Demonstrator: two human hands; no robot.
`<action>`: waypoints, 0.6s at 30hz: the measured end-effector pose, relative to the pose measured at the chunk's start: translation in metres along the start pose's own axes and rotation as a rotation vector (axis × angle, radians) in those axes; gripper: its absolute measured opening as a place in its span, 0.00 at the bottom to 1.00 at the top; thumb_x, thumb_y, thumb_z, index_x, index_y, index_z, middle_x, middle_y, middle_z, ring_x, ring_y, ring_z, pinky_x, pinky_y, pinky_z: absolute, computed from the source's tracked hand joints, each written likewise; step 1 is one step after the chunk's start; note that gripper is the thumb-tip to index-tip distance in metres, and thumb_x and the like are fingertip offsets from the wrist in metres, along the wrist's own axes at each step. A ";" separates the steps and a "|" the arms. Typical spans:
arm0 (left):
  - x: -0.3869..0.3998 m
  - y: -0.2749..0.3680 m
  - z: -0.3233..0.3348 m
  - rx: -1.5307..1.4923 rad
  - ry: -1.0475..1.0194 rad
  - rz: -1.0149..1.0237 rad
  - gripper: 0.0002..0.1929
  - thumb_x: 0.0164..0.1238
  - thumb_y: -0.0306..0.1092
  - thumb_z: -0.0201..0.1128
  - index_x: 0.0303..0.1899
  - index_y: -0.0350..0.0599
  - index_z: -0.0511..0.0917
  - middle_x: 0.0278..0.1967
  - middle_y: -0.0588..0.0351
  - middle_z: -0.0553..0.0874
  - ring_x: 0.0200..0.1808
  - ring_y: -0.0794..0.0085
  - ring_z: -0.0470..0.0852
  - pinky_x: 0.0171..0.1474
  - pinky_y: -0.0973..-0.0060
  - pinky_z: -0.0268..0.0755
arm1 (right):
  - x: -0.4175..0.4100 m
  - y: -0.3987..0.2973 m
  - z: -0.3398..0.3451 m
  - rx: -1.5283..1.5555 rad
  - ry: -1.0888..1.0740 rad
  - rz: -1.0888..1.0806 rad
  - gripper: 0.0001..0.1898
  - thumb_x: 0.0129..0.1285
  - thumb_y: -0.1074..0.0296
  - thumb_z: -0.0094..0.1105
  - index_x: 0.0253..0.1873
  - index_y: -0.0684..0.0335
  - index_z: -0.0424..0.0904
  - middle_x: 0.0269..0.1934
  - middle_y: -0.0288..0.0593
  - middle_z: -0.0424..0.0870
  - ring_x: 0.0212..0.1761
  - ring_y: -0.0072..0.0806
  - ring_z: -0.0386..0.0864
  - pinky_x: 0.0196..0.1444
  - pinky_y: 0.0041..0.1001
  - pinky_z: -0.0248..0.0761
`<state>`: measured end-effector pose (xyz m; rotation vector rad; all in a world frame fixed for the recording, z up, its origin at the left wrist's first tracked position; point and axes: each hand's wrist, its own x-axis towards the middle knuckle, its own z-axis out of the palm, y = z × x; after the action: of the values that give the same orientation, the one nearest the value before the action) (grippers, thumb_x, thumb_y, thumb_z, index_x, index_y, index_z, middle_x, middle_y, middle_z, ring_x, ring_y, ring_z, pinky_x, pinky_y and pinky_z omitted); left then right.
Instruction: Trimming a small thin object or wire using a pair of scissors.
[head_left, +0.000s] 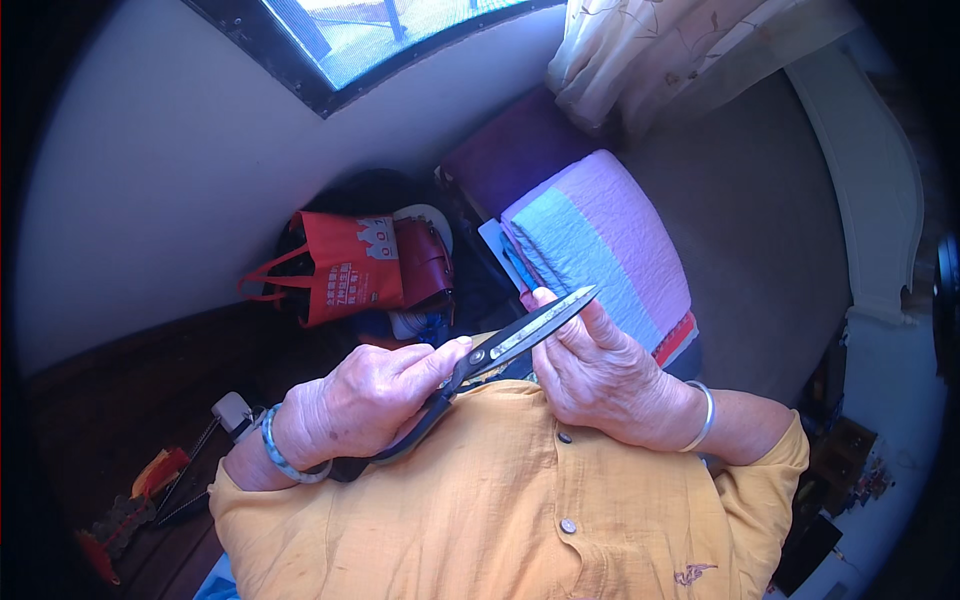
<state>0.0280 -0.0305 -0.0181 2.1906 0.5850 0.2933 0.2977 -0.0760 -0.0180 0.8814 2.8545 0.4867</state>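
Observation:
My left hand (367, 409), with a mottled blue-grey bangle at its wrist, is closed around the black handles of a pair of scissors (525, 328). Its thumb lies close to the pivot. The metal blades look nearly together and slant up to the right, above my lap. Beside them is my right hand (600, 375), a silver-coloured bangle on its wrist. Its curled fingers are at the far half of the blades, whose tip crosses in front of them. The blades partly hide these fingers, so whether they grip the metal is unclear. Beneath both hands is my yellow buttoned shirt (480, 487).
Ahead lies a folded lilac and light-blue quilt (600, 240) near a purple padded surface (517, 142). A red tote bag (345, 262) and a dark red bag (424, 259) stand by the wall. A sheer curtain (637, 60) hangs beside the window (390, 37). A tasselled ornament (131, 514) lies at left.

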 end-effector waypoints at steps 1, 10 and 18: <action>0.000 0.000 -0.001 0.007 0.002 -0.005 0.26 0.59 0.21 0.68 0.60 0.25 0.73 0.30 0.51 0.80 0.26 0.62 0.82 0.30 0.70 0.77 | 0.000 0.001 -0.001 0.000 0.000 0.000 0.05 0.60 0.74 0.56 0.37 0.62 0.83 0.46 0.44 0.88 0.68 0.36 0.78 0.81 0.60 0.28; -0.002 -0.006 0.006 -0.141 0.152 0.058 0.26 0.61 0.22 0.66 0.62 0.30 0.72 0.31 0.45 0.82 0.26 0.55 0.85 0.29 0.67 0.78 | 0.002 0.004 -0.004 0.008 0.022 -0.013 0.06 0.58 0.76 0.58 0.38 0.65 0.84 0.43 0.45 0.89 0.67 0.37 0.79 0.83 0.54 0.37; -0.005 -0.008 -0.003 -0.197 0.127 -0.021 0.25 0.60 0.22 0.66 0.61 0.29 0.74 0.32 0.44 0.82 0.29 0.53 0.85 0.34 0.68 0.79 | 0.004 0.002 -0.002 0.033 0.060 -0.042 0.05 0.55 0.75 0.60 0.37 0.65 0.84 0.35 0.40 0.86 0.64 0.37 0.81 0.82 0.50 0.42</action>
<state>0.0202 -0.0263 -0.0224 1.9856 0.6210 0.4617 0.2947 -0.0724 -0.0150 0.8245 2.9364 0.4705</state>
